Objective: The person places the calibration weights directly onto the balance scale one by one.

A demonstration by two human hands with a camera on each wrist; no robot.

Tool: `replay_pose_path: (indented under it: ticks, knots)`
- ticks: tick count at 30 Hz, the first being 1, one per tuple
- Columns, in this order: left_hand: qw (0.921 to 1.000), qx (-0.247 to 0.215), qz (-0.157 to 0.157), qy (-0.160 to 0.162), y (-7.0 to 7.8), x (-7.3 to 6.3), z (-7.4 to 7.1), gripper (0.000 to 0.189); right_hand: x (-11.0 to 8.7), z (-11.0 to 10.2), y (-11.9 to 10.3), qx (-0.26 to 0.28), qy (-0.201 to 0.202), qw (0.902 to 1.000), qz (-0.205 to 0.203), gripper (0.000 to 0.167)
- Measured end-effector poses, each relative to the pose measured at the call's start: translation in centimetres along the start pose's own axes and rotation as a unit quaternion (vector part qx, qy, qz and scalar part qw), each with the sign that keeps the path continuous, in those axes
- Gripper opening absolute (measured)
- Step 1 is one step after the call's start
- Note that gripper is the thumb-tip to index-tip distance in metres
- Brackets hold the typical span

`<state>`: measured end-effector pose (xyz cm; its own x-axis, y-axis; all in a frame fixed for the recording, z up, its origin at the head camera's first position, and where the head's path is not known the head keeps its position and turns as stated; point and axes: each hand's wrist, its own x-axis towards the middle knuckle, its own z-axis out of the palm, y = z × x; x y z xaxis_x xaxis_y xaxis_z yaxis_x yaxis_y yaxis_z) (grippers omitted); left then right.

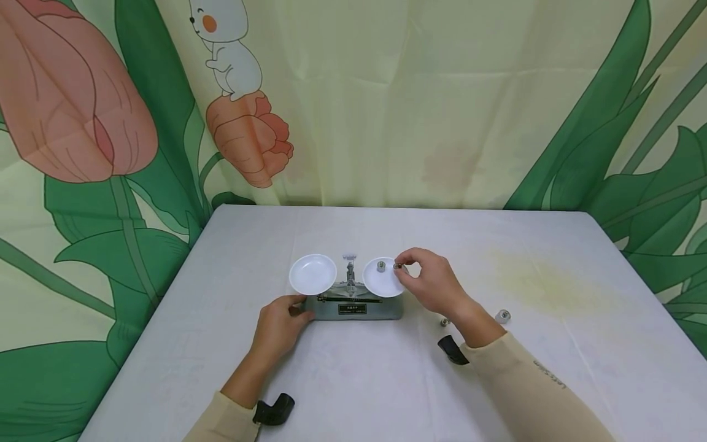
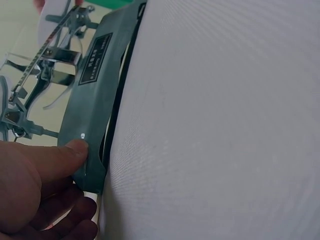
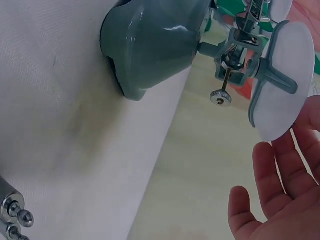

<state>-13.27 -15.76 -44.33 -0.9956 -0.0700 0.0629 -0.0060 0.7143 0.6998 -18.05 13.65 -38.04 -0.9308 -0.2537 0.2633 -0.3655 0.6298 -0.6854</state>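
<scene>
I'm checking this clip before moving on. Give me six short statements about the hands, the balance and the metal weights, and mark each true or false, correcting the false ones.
1. The left hand holds the left end of the balance. True.
2. The right hand pinches a small metal piece at the edge of the right pan. True.
3. The right pan is black. False: it is white, like the left pan.
4. Nothing stands on the right pan. False: a metal weight stands there.
5. Another metal weight is on the table, right of the balance. True.
6. Both hands wear gloves. False: both are bare.
</scene>
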Motion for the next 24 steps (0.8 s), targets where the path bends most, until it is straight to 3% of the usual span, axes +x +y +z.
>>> replay_pose_path:
  ticks: [24]
  knots:
    - [1.0000, 0.000, -0.001, 0.005, -0.07, -0.10, 0.08, 0.036, 0.69, 0.81, -0.32, -0.005, -0.002, 0.9999, 0.010, 0.016]
